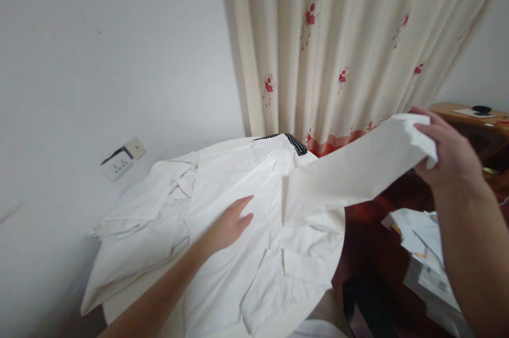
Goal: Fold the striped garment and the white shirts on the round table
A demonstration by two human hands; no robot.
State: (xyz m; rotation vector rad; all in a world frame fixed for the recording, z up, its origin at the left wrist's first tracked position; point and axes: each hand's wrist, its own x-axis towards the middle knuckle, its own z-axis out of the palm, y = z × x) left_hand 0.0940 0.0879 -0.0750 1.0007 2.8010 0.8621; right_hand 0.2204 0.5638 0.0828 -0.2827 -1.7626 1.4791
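Note:
A white shirt point(222, 189) lies spread over a round white table point(131, 295). My left hand point(230, 224) rests flat on the middle of the shirt, fingers stretched out. My right hand point(447, 150) is raised to the right of the table and grips the end of one white sleeve point(358, 168), which stretches from the shirt up to that hand. A dark striped collar edge point(296, 143) shows at the shirt's far end.
A cream curtain with red flowers point(338, 46) hangs behind the table. A wall socket point(119, 160) sits on the white wall at left. A wooden cabinet point(469, 113) stands at right; papers point(421, 242) lie on the dark red floor.

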